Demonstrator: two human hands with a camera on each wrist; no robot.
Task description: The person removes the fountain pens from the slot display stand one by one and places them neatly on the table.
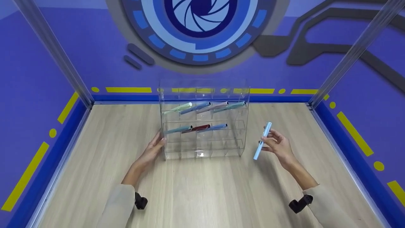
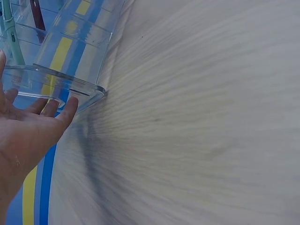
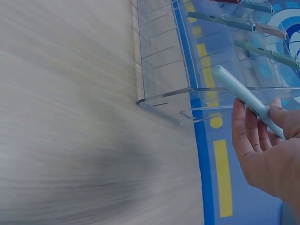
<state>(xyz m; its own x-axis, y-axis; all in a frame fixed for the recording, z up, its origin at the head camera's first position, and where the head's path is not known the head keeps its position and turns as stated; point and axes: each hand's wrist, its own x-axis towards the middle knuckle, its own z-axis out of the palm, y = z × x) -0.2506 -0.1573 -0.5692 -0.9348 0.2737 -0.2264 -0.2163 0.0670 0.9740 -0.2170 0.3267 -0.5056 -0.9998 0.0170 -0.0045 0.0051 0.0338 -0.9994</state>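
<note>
On the wooden table (image 1: 202,190), between the two hands, stands a clear plastic rack (image 1: 204,122) with rows of compartments. Its upper row holds four pens lying slanted side by side: a pale green pen (image 1: 177,108), a blue pen (image 1: 195,107), a pinkish pen (image 1: 216,107) and a teal pen (image 1: 232,106). The row below holds three more, a grey-blue pen (image 1: 177,129), a dark red pen (image 1: 197,128) and another blue pen (image 1: 216,127); the compartment at the right end of that row and the bottom row show no pens. The left hand (image 1: 153,148) rests against the rack's lower left edge with its fingers (image 2: 65,112) straight and relaxed, the tips touching the clear wall, as the left wrist view shows. The right hand (image 1: 278,145) is just beside the rack's right side and apart from it; its thumb and fingers (image 3: 248,136) pinch a light blue pen (image 1: 262,141) near the pen's middle. That pen is held off the table, tilted nearly upright, its upper end leaning toward the rack. Behind the table rises a purple wall (image 1: 63,47) with a round blue emblem (image 1: 201,22), and yellow stripes (image 1: 128,90) run along the blue border.
</note>
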